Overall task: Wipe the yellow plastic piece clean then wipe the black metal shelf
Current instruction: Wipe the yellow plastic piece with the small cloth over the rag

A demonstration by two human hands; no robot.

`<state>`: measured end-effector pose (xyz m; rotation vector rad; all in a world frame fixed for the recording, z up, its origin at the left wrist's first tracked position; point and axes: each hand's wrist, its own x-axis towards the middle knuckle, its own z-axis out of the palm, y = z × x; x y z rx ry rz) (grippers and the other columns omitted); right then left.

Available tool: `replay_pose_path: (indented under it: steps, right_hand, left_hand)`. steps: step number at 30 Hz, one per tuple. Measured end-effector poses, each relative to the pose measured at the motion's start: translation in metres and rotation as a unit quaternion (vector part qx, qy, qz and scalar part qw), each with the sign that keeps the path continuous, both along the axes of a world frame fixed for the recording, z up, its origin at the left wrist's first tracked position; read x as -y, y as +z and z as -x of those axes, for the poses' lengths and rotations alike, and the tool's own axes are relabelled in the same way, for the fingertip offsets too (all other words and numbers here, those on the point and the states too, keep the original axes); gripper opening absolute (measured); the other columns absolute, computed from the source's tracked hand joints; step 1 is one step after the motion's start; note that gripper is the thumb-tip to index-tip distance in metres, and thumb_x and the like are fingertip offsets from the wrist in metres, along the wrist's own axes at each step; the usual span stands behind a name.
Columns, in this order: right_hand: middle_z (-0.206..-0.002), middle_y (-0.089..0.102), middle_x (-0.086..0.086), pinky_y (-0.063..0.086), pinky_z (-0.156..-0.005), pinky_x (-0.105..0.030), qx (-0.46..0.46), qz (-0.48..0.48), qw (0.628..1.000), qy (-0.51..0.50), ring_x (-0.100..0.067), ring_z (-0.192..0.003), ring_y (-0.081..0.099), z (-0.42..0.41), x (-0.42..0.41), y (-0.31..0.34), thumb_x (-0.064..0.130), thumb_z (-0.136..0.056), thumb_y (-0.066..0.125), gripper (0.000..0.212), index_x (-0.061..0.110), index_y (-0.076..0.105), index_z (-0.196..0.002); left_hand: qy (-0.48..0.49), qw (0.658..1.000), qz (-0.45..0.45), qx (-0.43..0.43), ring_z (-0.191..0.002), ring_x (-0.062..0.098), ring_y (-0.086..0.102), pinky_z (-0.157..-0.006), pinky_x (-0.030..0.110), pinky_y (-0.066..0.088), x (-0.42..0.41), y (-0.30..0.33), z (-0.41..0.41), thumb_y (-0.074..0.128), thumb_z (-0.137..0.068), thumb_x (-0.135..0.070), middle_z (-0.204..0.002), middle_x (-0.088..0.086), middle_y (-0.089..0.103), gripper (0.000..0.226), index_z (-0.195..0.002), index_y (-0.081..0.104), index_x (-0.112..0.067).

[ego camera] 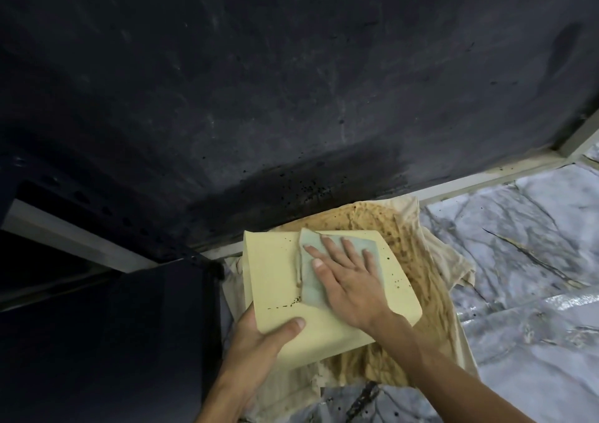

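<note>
Where marble-pattern floor [505,228] meets black metal shelf [227,82], stained cloth [434,280] spread.

A yellow piece [275,280] lies on a stained cloth [431,280] over a marble floor [518,244]. The left hand [259,335] grips its near left corner. The right hand [350,280] presses a grey wipe [311,260] flat on it. A black shelf [259,82] fills the far side.

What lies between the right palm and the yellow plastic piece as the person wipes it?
A grey cloth lies flat under the right hand, between it and the yellow plastic piece. The left hand grips the piece's near edge directly.
</note>
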<state>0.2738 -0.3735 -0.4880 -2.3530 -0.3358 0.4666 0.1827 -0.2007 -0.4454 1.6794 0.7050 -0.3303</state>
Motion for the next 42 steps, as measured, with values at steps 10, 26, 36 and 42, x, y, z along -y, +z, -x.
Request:
replay_pose_path:
  steps: [10,26,36,42]
  right_hand:
    - [-0.165,-0.007,0.023,-0.016,-0.119,-0.044,0.049,0.004,0.985,0.166,-0.007,-0.150,-0.019,0.003,-0.045,0.029,0.068,-0.097,0.015,0.056,0.059,0.000,-0.150]
    - [-0.164,-0.017,0.016,-0.017,-0.119,-0.046,-0.017,0.068,0.996,-0.053,-0.011,-0.150,-0.021,0.004,0.010,-0.005,0.071,-0.093,0.005,0.064,0.052,-0.006,-0.153]
    - [-0.164,-0.013,0.022,-0.016,-0.120,-0.041,0.077,-0.042,0.974,0.209,-0.001,-0.148,-0.023,0.002,-0.001,0.019,0.070,-0.091,0.041,0.075,0.053,0.002,-0.153]
    - [-0.163,-0.008,0.026,-0.009,-0.122,-0.043,0.034,-0.024,0.988,0.151,0.003,-0.148,-0.018,-0.021,0.016,-0.006,0.076,-0.085,0.040,0.078,0.054,0.007,-0.153]
  left_hand:
    - [-0.044,0.999,-0.014,0.022,-0.107,0.013,0.081,-0.096,0.037,0.061,0.007,0.014,0.000,0.089,-0.082,-0.013,-0.106,-0.005,0.088,0.031,-0.110,0.083,-0.025]
    - [-0.055,0.997,-0.019,0.052,-0.109,0.005,0.079,-0.089,0.023,0.061,0.008,0.012,0.002,0.088,-0.081,-0.001,-0.115,-0.012,0.085,0.058,-0.130,0.069,-0.025]
    - [-0.113,0.989,-0.058,0.070,-0.117,-0.005,0.074,-0.087,0.010,0.059,0.014,0.021,-0.005,0.087,-0.079,0.007,-0.123,-0.022,0.081,0.072,-0.133,0.065,-0.035]
    - [-0.078,0.994,-0.051,0.054,-0.112,0.004,0.078,-0.085,0.017,0.061,0.011,0.015,0.001,0.089,-0.076,0.010,-0.118,-0.016,0.085,0.070,-0.130,0.069,-0.031]
